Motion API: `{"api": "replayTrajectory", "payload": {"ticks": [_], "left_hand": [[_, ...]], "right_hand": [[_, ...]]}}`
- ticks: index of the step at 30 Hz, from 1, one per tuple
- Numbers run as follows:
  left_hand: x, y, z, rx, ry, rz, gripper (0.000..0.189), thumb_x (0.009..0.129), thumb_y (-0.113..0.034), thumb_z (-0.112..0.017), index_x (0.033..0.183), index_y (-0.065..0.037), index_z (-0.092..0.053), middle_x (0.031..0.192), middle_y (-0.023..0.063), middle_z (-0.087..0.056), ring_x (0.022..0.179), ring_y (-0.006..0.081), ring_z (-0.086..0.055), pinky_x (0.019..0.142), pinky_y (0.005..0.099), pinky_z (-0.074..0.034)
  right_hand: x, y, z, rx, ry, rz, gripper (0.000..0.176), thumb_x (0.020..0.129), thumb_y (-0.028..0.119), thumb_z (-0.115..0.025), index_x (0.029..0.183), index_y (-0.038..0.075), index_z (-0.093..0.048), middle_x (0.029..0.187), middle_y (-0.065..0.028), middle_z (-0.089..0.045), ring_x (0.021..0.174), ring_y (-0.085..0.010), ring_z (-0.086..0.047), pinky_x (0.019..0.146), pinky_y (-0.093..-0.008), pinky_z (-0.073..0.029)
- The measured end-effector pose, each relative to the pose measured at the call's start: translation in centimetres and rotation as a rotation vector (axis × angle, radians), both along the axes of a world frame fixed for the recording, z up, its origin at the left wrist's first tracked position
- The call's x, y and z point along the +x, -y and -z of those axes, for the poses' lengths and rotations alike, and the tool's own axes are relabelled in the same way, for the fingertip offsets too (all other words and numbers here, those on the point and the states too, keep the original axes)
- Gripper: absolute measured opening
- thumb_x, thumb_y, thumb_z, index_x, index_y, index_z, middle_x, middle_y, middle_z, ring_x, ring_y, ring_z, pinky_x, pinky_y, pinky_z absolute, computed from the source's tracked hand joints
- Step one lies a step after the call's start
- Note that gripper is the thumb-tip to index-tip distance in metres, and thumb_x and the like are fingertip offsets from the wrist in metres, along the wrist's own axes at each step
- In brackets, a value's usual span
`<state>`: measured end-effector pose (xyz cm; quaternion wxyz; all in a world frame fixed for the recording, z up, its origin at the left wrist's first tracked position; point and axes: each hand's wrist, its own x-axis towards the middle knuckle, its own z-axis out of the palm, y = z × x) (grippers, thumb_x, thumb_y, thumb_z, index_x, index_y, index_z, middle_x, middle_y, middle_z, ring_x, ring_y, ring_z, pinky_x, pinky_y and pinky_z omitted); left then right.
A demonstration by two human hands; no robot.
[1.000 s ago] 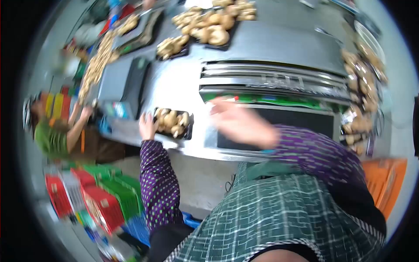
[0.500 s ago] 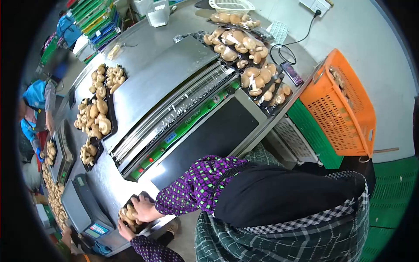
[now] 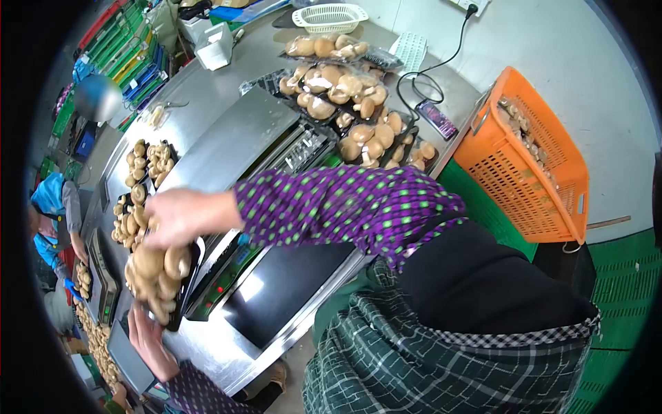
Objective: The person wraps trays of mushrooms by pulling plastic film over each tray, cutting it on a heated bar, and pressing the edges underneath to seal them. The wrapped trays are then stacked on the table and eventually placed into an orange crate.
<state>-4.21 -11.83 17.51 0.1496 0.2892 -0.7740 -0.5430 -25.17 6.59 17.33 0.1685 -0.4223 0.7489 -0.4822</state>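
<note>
A black tray of brown-capped mushrooms (image 3: pixel 169 276) is between my hands, tilted, over the left end of the green-fronted wrapping machine (image 3: pixel 238 265). My right hand (image 3: pixel 183 217) is closed at the tray's far end, blurred by motion, its fingertips partly hidden. At the near end, my left hand (image 3: pixel 148 341) grips the tray's edge, fingers against its lower side. Just beyond my right hand, another tray of mushrooms (image 3: pixel 127 224) lies on the steel table, partly covered by the hand and the held tray.
Wrapped mushroom packs (image 3: pixel 338 86) are piled behind the machine, near a phone (image 3: pixel 436 121). An orange crate (image 3: pixel 524 162) stands at the right. Grey scales (image 3: pixel 131 352) sit close to my left hand. A co-worker in blue (image 3: pixel 52 200) is across the table at the left.
Both hands have moved up and left with the tray, from the table's near edge to the machine's left end. My right arm now stretches across the machine. The view has shifted slightly.
</note>
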Motion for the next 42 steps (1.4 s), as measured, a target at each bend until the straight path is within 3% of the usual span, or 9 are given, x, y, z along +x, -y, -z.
{"api": "replayTrajectory", "payload": {"ticks": [12, 15, 21, 29, 33, 35, 38, 40, 42], "left_hand": [[-18.8, -4.4, 6.7, -0.056, 0.046, 0.149, 0.040, 0.084, -0.031, -0.059, 0.103, 0.005, -0.062, 0.082, 0.0080, -0.065, 0.072, 0.0115, -0.058, 0.063, 0.0239, -0.046], [-19.4, -4.6, 8.4, -0.070, 0.072, 0.139, 0.041, 0.083, -0.030, -0.060, 0.102, 0.006, -0.061, 0.090, 0.0137, -0.064, 0.081, 0.0152, -0.059, 0.073, 0.0262, -0.046], [-18.3, -4.8, 8.6, -0.470, 0.092, 0.100, 0.043, 0.082, -0.033, -0.060, 0.107, 0.002, -0.057, 0.094, 0.0184, -0.061, 0.077, 0.0245, -0.061, 0.073, 0.0319, -0.047], [-8.3, -5.4, 7.5, -1.064, 0.651, 0.221, 0.048, 0.076, -0.046, -0.058, 0.057, -0.002, -0.066, 0.053, 0.0162, -0.057, 0.055, 0.0307, -0.060, 0.054, 0.0367, -0.048], [-9.9, -6.4, 7.6, -0.559, 0.381, 0.193, 0.031, 0.077, -0.031, -0.056, 0.064, -0.004, -0.066, 0.055, 0.0166, -0.056, 0.056, 0.0319, -0.058, 0.054, 0.0363, -0.046], [-8.1, -6.7, 5.8, -0.057, 0.368, 0.192, 0.029, 0.081, -0.018, -0.054, 0.060, 0.003, -0.054, 0.050, 0.0091, -0.053, 0.042, 0.0200, -0.049, 0.043, 0.0290, -0.038], [-6.1, -8.4, 0.4, 0.766, 0.063, 0.131, 0.027, 0.088, -0.016, -0.047, 0.065, -0.003, -0.047, 0.048, 0.0068, -0.045, 0.038, 0.0152, -0.042, 0.038, 0.0271, -0.038], [-9.5, -7.8, -3.1, 0.707, -0.553, 0.314, 0.030, 0.090, -0.024, -0.043, 0.068, -0.004, -0.048, 0.058, 0.0105, -0.050, 0.045, 0.0210, -0.050, 0.046, 0.0303, -0.046], [-16.2, -6.3, -3.8, 0.460, -0.696, 0.112, 0.026, 0.091, -0.020, -0.043, 0.079, 0.001, -0.054, 0.084, 0.0137, -0.060, 0.075, 0.0217, -0.058, 0.072, 0.0334, -0.049]], "right_hand": [[-12.7, -8.4, 6.4, 0.047, 0.162, 0.252, 0.052, 0.080, 0.035, -0.064, 0.117, 0.001, -0.053, 0.080, -0.0087, -0.062, 0.047, -0.0075, -0.045, 0.041, -0.0223, -0.037], [-14.2, -8.2, 9.2, 0.028, 0.068, 0.245, 0.052, 0.080, 0.034, -0.064, 0.118, 0.000, -0.052, 0.097, -0.0134, -0.062, 0.081, -0.0160, -0.059, 0.073, -0.0285, -0.048], [-12.6, -10.4, 6.9, 0.174, -0.180, 0.350, 0.052, 0.080, 0.040, -0.059, 0.116, 0.003, -0.053, 0.106, -0.0205, -0.059, 0.099, -0.0328, -0.057, 0.087, -0.0361, -0.044], [-8.4, -18.8, 4.0, 0.954, -0.357, 0.203, 0.048, 0.077, 0.047, -0.057, 0.060, 0.003, -0.065, 0.061, -0.0141, -0.061, 0.058, -0.0331, -0.060, 0.059, -0.0403, -0.048], [-9.5, -19.0, 8.1, 0.568, -0.150, 0.169, 0.038, 0.075, 0.034, -0.062, 0.063, -0.002, -0.063, 0.058, -0.0175, -0.058, 0.057, -0.0279, -0.060, 0.057, -0.0396, -0.047], [-7.7, -20.3, 3.8, 0.399, 0.492, 0.144, 0.023, 0.086, 0.018, -0.053, 0.070, 0.002, -0.052, 0.055, -0.0001, -0.049, 0.043, -0.0083, -0.044, 0.039, -0.0233, -0.034], [-5.0, -21.0, -0.5, 0.022, 1.145, 0.300, 0.023, 0.087, 0.010, -0.046, 0.065, 0.003, -0.045, 0.051, -0.0074, -0.046, 0.036, -0.0136, -0.041, 0.033, -0.0245, -0.031], [-7.2, -18.1, -3.0, -0.596, 0.846, 0.004, 0.021, 0.086, 0.015, -0.046, 0.070, 0.002, -0.046, 0.056, -0.0138, -0.051, 0.041, -0.0206, -0.047, 0.035, -0.0296, -0.037], [-10.9, -13.0, -4.3, -0.789, 0.799, 0.274, 0.028, 0.091, 0.022, -0.042, 0.076, 0.001, -0.052, 0.079, -0.0166, -0.059, 0.064, -0.0225, -0.057, 0.057, -0.0306, -0.046]]}}
